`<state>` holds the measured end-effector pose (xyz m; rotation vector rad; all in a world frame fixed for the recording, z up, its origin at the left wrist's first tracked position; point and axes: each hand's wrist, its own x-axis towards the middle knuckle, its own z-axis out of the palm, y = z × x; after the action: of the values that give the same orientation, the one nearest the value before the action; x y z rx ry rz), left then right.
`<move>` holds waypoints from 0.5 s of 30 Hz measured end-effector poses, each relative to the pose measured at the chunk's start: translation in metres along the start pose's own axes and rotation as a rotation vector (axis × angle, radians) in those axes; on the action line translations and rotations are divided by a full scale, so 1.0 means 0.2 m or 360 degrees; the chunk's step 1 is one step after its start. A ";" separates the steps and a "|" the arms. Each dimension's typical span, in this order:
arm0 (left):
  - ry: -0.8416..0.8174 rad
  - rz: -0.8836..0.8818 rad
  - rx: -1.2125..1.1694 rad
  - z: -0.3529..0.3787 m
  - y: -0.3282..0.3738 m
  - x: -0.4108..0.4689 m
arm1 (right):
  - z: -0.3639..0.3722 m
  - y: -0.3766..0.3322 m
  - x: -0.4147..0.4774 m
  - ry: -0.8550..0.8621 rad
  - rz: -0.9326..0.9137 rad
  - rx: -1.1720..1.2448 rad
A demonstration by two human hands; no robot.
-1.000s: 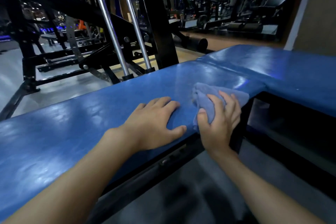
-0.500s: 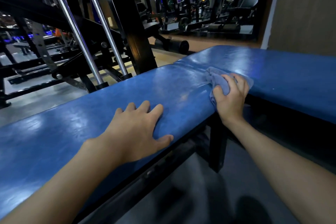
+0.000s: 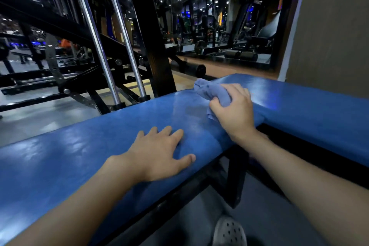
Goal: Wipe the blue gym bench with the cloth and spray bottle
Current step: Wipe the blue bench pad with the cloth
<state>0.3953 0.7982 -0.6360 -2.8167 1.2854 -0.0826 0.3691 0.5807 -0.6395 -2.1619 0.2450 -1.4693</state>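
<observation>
The right grip bunches the cloth against the blue gym bench, probably for scrubbing pressure. At seven o'clock from it, the left grip lies flat and spread, apparently bracing. No spray bottle shows.

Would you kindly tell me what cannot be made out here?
Head view: no spray bottle shows.
The cloth is partly hidden under the right hand.
The bench is cut off at both side edges.
The shoe is cut off by the bottom edge.
</observation>
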 end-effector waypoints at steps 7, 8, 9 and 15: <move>0.0084 -0.0263 -0.0075 -0.05 -0.41 0.30 | 0.50 0.11 0.36 -0.0478 -0.0281 0.0124; 0.0077 -0.0331 -0.0099 -0.04 -0.46 0.34 | 0.57 0.14 0.40 -0.0553 -0.0308 0.0080; 0.0058 -0.0406 -0.0159 -0.03 -0.51 0.37 | 0.63 0.17 0.44 -0.0635 -0.0328 0.0034; -0.0240 -0.0701 -0.0256 0.06 -0.78 0.52 | 0.92 0.30 0.64 -0.0895 -0.0306 0.0052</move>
<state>0.5816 0.8228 -0.6345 -3.1173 0.6536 0.2247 0.5948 0.5323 -0.6183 -2.5182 -0.1882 -0.8865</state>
